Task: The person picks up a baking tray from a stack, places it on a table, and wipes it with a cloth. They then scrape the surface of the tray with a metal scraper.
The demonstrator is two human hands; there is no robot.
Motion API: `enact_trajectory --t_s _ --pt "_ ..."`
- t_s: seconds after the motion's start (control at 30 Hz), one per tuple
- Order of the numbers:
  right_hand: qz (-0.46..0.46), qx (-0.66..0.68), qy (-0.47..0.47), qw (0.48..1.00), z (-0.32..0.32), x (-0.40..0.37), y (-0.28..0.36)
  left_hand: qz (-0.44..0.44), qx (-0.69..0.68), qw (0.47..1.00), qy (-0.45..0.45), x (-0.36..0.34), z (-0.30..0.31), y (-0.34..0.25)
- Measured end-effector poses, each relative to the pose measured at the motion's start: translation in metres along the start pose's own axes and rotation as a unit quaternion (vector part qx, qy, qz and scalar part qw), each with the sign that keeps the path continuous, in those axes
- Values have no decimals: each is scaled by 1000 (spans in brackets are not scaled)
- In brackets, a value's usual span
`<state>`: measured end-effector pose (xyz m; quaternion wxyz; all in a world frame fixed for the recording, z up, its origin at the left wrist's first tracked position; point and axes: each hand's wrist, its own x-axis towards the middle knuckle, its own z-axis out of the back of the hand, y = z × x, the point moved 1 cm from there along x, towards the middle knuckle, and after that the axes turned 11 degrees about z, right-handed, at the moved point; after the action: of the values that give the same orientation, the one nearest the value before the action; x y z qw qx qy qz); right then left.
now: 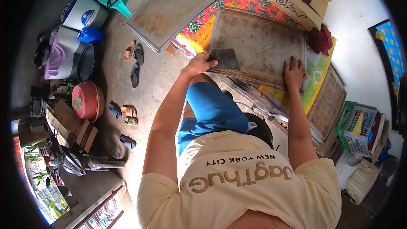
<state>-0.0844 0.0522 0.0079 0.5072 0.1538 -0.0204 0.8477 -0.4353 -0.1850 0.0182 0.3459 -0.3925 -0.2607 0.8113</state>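
Observation:
My left hand (201, 63) is closed on the edge of a dark, flat, rectangular plate (225, 59). That plate lies over the near left corner of a worn metal tray (258, 38) with brownish stains. My right hand (295, 75) rests at the tray's near right side, fingers curled. Something small and dark shows between its thumb and fingers, too hidden to name. A crumpled dark red cloth (319, 40) sits by the tray's far right corner. Under the tray is a table with a red and yellow patterned cover (250, 1).
A second metal tray (176, 10) stands out at the upper left. An open cardboard box (299, 2) is on the table's far side. Another stained tray (325, 108) leans at right, near plastic crates (358, 125). Slippers (135, 76) and a red basin (86, 100) lie left.

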Motion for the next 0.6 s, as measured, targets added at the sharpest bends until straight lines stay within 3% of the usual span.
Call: enact_trajectory --t_s 0.03,0.13,0.33,0.6 --pt "-1 0 0 1000 0 0 0 12 14 1000 -16 -3 1 -6" --pt "-6 5 2 1000 0 1 1 10 20 999 46 4 -8 -6" --pt "-4 18 3 1000 0 1 0 5 36 999 10 -13 -13 -37" --pt "-2 17 3 1000 -4 1 -3 -3 21 999 50 -4 -16 -29"
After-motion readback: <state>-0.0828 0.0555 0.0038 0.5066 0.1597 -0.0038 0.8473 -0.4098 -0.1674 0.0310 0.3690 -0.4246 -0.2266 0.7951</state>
